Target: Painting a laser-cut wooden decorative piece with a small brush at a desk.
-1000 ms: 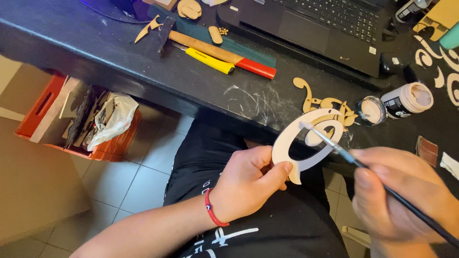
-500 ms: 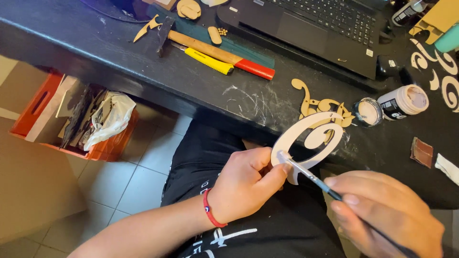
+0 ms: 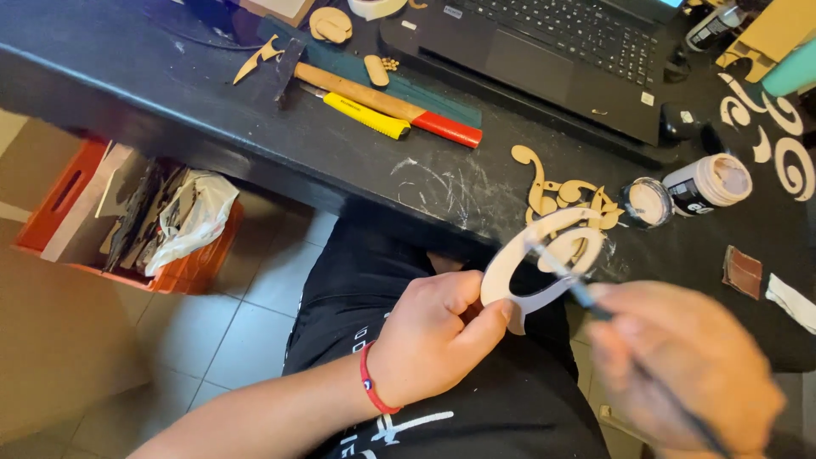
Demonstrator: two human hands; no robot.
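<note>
Paintwork occupies both our hands above our lap, at the edge of a black table [image 3: 212, 127]. Our left hand [image 3: 433, 336] pinches a flat, curved wooden cutout [image 3: 531, 255] by its lower end, thumb and fingers closed on it, holding it in the air just in front of the table edge. Our right hand [image 3: 684, 370], blurred, is closed around a thin paintbrush [image 3: 586, 297] whose tip touches the cutout's pale face. Steady, light strokes along the curve would suit this thin, smooth piece, we judge. Nearby sit an open jar of pale paint [image 3: 707, 183], its lid [image 3: 646, 202], unpainted scrolled cutouts [image 3: 565, 191], a wooden-handled hammer [image 3: 357, 89] and a laptop [image 3: 552, 51].
</note>
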